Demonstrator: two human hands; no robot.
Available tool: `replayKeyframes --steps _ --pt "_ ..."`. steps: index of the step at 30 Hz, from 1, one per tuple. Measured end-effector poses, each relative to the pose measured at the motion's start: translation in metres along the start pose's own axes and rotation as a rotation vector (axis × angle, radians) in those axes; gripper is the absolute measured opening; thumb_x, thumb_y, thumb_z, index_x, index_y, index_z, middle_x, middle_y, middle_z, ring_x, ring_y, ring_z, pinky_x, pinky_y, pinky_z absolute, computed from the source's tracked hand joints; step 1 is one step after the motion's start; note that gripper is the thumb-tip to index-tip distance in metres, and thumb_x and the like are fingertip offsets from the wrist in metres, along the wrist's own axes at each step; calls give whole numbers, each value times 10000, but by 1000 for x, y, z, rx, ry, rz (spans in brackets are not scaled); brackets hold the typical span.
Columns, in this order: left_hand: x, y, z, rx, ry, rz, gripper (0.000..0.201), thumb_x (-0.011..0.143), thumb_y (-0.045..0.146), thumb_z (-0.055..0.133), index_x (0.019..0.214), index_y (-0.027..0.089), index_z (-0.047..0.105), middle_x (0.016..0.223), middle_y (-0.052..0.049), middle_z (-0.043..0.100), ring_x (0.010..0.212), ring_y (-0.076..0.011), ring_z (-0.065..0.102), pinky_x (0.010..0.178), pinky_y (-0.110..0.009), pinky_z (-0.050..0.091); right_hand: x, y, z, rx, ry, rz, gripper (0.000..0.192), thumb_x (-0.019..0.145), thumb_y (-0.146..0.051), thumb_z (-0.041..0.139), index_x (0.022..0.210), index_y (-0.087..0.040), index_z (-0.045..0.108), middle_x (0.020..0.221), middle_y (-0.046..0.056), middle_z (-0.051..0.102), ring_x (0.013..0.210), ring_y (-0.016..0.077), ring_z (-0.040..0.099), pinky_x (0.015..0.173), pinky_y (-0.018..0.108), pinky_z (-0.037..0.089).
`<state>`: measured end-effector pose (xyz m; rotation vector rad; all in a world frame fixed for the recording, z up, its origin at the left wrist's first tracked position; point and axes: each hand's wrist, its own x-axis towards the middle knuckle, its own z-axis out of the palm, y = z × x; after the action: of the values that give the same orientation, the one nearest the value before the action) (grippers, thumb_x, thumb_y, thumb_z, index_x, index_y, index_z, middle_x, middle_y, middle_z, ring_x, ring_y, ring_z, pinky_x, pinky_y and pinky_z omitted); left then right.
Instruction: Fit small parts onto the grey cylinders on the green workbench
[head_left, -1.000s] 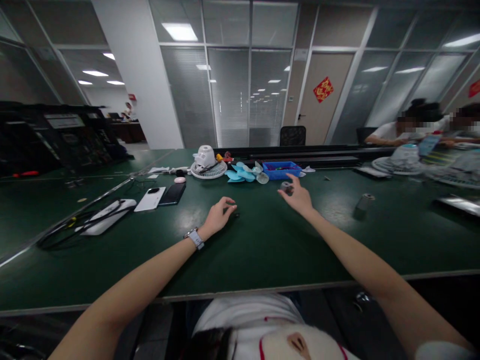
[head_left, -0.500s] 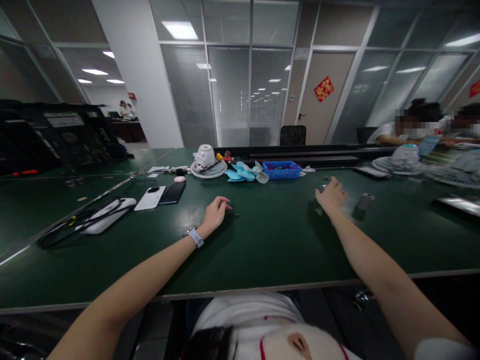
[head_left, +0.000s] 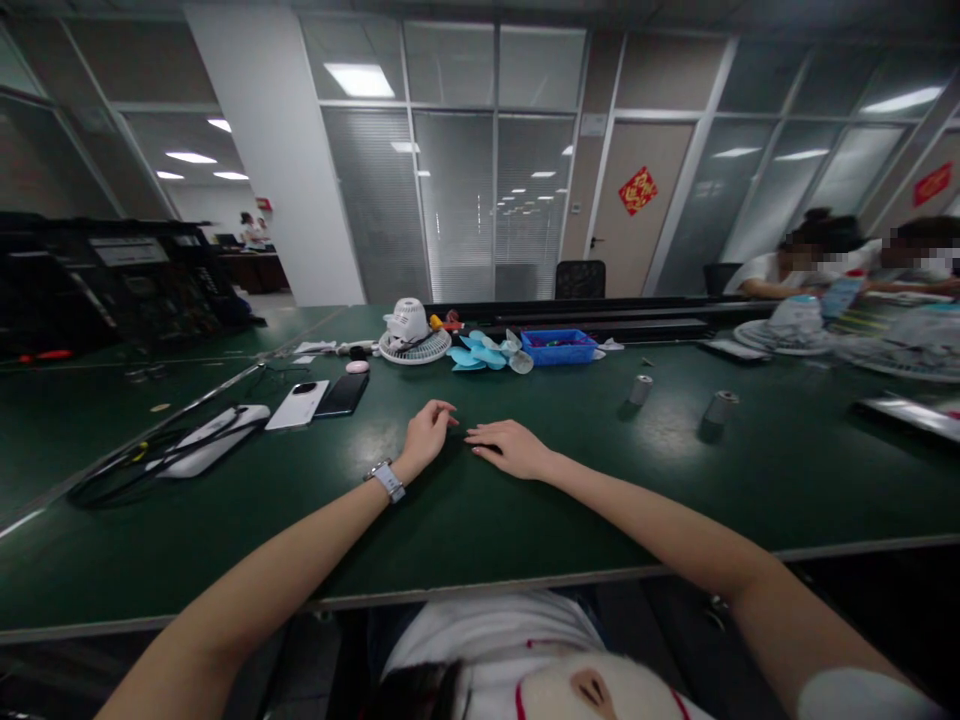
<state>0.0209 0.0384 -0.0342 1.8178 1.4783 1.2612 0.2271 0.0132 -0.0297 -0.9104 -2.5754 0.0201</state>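
Here both hands rest empty on the dark green table (head_left: 525,500): left hand (head_left: 426,433) loosely curled, right hand (head_left: 506,447) flat, fingertips nearly meeting.

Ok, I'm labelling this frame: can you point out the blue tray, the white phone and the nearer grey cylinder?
blue tray (head_left: 559,355): head view, on its front wall.
white phone (head_left: 298,404): head view, on the middle of its back.
nearer grey cylinder (head_left: 721,408): head view, on its side.
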Motion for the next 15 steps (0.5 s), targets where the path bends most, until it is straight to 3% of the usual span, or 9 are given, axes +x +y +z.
replayKeyframes --steps 5,9,12,15 --pt "2 -3 0 6 -21 -12 269 874 335 438 1004 203 633 844 -50 746 846 -211 701 788 -332 504 -4 13 -7 0 97 44 198 924 -280 608 1048 -259 761 1068 -4 745 1020 180 681 933 335 476" --pt "2 -5 1 -14 -35 -24 271 879 338 443 1015 203 634 857 -54 745 855 -206 704 788 -325 519 -13 34 -29 -112 262 160 180 899 -227 632 1009 -259 771 1026 -5 755 955 174 691 874 307 482" --pt "2 -5 1 -15 -44 -26 265 881 333 444 1011 201 634 859 -56 744 853 -200 705 784 -315 526 -32 74 -57 -281 413 367 212 914 -230 597 1033 -242 772 1056 33 748 960 202 683 862 316 473" --pt "2 -5 1 -13 -46 -17 265 881 337 447 1006 200 636 859 -53 743 844 -196 704 783 -311 527 -65 125 -84 -460 539 679 296 936 -294 547 1139 -204 743 1089 105 731 953 253 663 846 358 464"
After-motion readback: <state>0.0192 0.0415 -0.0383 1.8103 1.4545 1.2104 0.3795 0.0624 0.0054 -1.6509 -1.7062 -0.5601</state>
